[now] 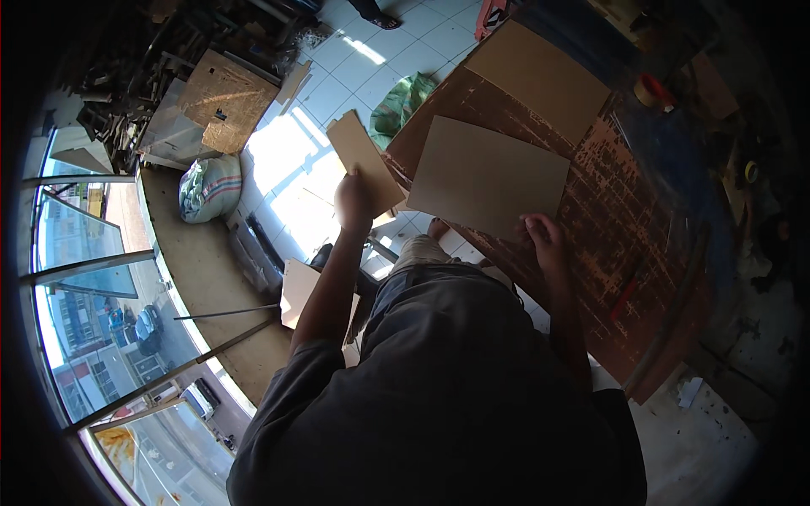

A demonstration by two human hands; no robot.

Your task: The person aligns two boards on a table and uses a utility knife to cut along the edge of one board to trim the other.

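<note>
My left hand [354, 202] is closed around a narrow tan board [368, 152], held out past the table's left edge, over the floor. A larger grey-brown rectangular sheet [488, 169], which looks like cardboard or thin board, is in front of me at the near left edge of the brown table. On its lower right corner my right hand [544, 239] is closed, its fingertips at the edge. Part of that hand's grip is hidden.
The scuffed brown table [629, 244] carries another brown sheet [540, 80] and a tape roll [648, 89]. A green sack [403, 108] lies beside it. Leftward are a stuffed white sack [209, 190], a wooden panel [224, 97] and windows. A person's foot [386, 22] shows at the top.
</note>
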